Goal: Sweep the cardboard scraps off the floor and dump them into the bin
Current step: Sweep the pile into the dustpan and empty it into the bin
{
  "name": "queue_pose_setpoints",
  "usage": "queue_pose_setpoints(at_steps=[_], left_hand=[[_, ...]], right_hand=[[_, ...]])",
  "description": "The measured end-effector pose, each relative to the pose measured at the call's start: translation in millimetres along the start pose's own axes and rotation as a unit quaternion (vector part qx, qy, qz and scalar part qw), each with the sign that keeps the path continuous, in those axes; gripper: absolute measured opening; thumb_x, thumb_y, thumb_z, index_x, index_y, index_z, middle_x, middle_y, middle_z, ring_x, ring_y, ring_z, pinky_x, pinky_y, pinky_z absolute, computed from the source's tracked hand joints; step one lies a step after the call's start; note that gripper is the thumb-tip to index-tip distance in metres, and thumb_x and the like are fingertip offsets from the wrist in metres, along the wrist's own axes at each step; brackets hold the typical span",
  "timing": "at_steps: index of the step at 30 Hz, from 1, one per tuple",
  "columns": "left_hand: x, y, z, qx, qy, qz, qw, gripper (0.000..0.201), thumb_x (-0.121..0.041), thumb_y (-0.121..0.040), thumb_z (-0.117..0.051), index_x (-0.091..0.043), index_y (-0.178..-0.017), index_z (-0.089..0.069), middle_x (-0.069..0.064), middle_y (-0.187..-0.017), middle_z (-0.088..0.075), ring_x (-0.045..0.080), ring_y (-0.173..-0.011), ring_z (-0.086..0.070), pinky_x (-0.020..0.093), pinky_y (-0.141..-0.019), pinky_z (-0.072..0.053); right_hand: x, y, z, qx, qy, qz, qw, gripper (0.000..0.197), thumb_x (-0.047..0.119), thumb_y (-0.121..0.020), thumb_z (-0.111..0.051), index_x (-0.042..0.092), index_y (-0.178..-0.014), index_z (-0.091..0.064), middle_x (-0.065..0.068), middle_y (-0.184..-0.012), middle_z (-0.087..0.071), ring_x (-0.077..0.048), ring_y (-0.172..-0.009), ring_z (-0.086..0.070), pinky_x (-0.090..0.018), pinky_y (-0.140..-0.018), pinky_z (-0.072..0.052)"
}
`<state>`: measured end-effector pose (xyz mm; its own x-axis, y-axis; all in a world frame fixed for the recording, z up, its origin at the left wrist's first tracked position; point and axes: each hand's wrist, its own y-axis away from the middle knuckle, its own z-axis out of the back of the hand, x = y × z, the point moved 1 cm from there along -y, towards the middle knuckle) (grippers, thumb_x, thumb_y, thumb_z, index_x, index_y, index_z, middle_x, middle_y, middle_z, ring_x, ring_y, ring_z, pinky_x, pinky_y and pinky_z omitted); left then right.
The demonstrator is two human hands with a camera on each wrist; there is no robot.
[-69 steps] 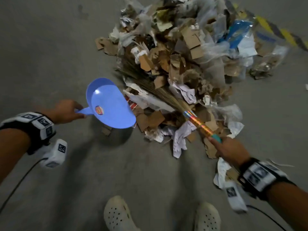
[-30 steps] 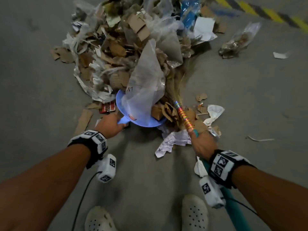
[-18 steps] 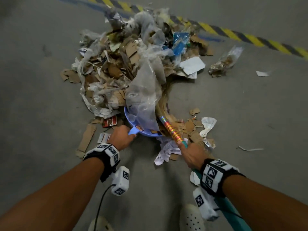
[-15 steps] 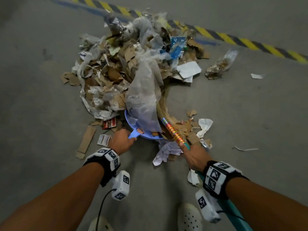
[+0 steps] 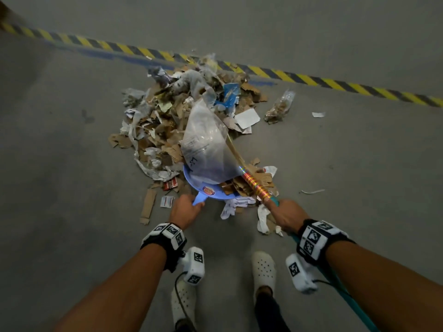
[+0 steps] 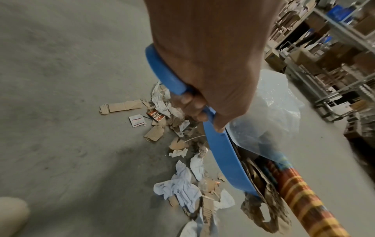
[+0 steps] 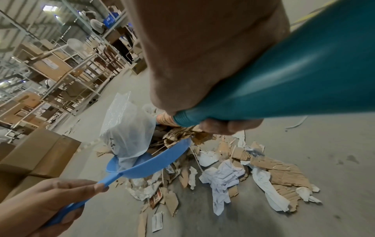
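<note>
A heap of cardboard scraps (image 5: pixel 165 130), paper and plastic lies on the grey floor. My left hand (image 5: pixel 184 210) grips the handle of a blue dustpan (image 5: pixel 211 191) (image 6: pixel 225 154) (image 7: pixel 154 163), lifted off the floor. The pan carries a clear plastic bag (image 5: pixel 206 149) (image 7: pixel 127 126) and cardboard pieces. My right hand (image 5: pixel 285 213) grips the broom (image 5: pixel 254 185) where its teal handle (image 7: pixel 304 72) meets the striped shiny wrap (image 6: pixel 304 202). The broom's bristles press against the load in the pan. No bin is in view.
A yellow-black hazard stripe (image 5: pixel 311 80) crosses the floor behind the heap. Loose paper and cardboard (image 7: pixel 263 173) lie under the pan. My white clogs (image 5: pixel 263 271) stand close behind. Shelving racks with boxes (image 6: pixel 334 48) and stacked cartons (image 7: pixel 36 154) line the sides, with people far off.
The dustpan went into the heap, took on the plastic bag and scraps, and has risen off the floor. The broom swung in against the load. My view pulled back and up.
</note>
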<state>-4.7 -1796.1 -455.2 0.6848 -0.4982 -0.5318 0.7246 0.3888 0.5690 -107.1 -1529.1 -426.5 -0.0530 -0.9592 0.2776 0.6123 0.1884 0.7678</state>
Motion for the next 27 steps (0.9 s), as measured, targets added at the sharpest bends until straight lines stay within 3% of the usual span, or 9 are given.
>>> queue_pose_setpoints(at_steps=[3,6,10,13,15,19,21,23,27], left_hand=[[-13.9,53.4,37.9,-0.003,0.003,-0.001,1.0,0.037,-0.026,-0.085,-0.066,0.008,-0.074,-0.057,0.033,-0.079,-0.06,0.044,-0.08,-0.06,0.043,-0.057,-0.039],[-21.3,104.0,81.7,-0.011,-0.008,-0.019,1.0,0.033,-0.029,-0.086,-0.065,0.003,-0.08,-0.062,0.029,-0.084,-0.063,0.042,-0.085,-0.061,0.043,-0.065,-0.046],[-31.4,161.7,147.7,0.002,-0.042,-0.058,0.997,0.029,-0.03,-0.089,-0.063,-0.004,-0.076,-0.061,0.019,-0.071,-0.058,0.038,-0.081,-0.061,0.034,-0.056,-0.032],[-36.0,197.3,192.7,0.008,-0.082,-0.077,0.994,0.034,-0.032,-0.087,-0.062,0.001,-0.082,-0.064,0.027,-0.084,-0.064,0.039,-0.083,-0.063,0.038,-0.061,-0.039],[-41.1,219.8,217.8,0.005,-0.089,-0.103,0.991,0.035,-0.029,-0.086,-0.064,0.005,-0.084,-0.065,0.03,-0.087,-0.064,0.041,-0.084,-0.063,0.044,-0.066,-0.047],[-52.0,252.8,252.6,0.004,-0.109,-0.157,0.982,0.034,-0.023,-0.087,-0.064,0.009,-0.079,-0.061,0.034,-0.085,-0.061,0.043,-0.082,-0.062,0.041,-0.059,-0.042],[-61.0,266.4,261.2,-0.001,-0.109,-0.175,0.978,0.035,-0.024,-0.087,-0.064,-0.003,-0.062,-0.052,0.031,-0.073,-0.057,0.042,-0.076,-0.06,0.034,-0.052,-0.03],[-73.8,281.7,263.5,0.005,-0.106,-0.202,0.974,0.038,-0.025,-0.087,-0.063,-0.011,-0.058,-0.045,0.025,-0.063,-0.049,0.041,-0.068,-0.056,0.032,-0.048,-0.025],[-106.1,314.3,255.9,0.019,-0.134,-0.239,0.961,0.032,-0.027,-0.088,-0.061,-0.003,-0.068,-0.056,0.006,-0.055,-0.048,0.027,-0.056,-0.049,0.029,-0.044,-0.026]], right_hand=[[13.7,63.0,11.6,-0.027,-0.012,-0.013,0.999,0.055,0.056,-0.099,-0.029,0.012,-0.11,-0.059,-0.022,-0.107,-0.061,-0.026,-0.084,-0.051,-0.027,-0.063,-0.033],[31.8,123.8,12.4,-0.067,-0.035,-0.023,0.997,0.047,0.06,-0.097,-0.03,0.019,-0.082,-0.046,-0.01,-0.087,-0.052,-0.024,-0.076,-0.048,-0.027,-0.052,-0.028],[65.1,203.0,13.6,-0.099,-0.033,-0.018,0.994,0.051,0.063,-0.096,-0.029,0.016,-0.089,-0.048,-0.013,-0.084,-0.052,-0.025,-0.075,-0.05,-0.029,-0.058,-0.033],[82.9,252.4,8.2,-0.101,-0.01,-0.014,0.995,0.059,0.058,-0.098,-0.027,0.009,-0.105,-0.06,-0.018,-0.083,-0.055,-0.029,-0.074,-0.054,-0.028,-0.066,-0.033],[92.7,281.9,6.2,-0.113,-0.011,-0.016,0.993,0.055,0.053,-0.1,-0.027,0.011,-0.113,-0.06,-0.009,-0.07,-0.048,-0.026,-0.067,-0.048,-0.028,-0.065,-0.032],[102.0,336.2,11.3,-0.152,-0.031,-0.026,0.988,0.056,0.054,-0.099,-0.03,0.008,-0.091,-0.061,-0.007,-0.064,-0.044,-0.028,-0.073,-0.049,-0.032,-0.061,-0.032],[99.1,362.5,15.1,-0.179,-0.059,-0.026,0.982,0.06,0.058,-0.097,-0.032,0.009,-0.074,-0.058,-0.007,-0.061,-0.048,-0.029,-0.07,-0.054,-0.033,-0.054,-0.033],[91.2,386.0,16.8,-0.205,-0.088,-0.028,0.974,0.058,0.06,-0.096,-0.034,0.015,-0.061,-0.047,-0.011,-0.066,-0.054,-0.029,-0.067,-0.056,-0.031,-0.052,-0.033],[66.9,434.5,16.6,-0.234,-0.137,-0.056,0.961,0.055,0.058,-0.097,-0.035,0.015,-0.064,-0.047,-0.011,-0.064,-0.056,-0.026,-0.056,-0.055,-0.027,-0.047,-0.036]])
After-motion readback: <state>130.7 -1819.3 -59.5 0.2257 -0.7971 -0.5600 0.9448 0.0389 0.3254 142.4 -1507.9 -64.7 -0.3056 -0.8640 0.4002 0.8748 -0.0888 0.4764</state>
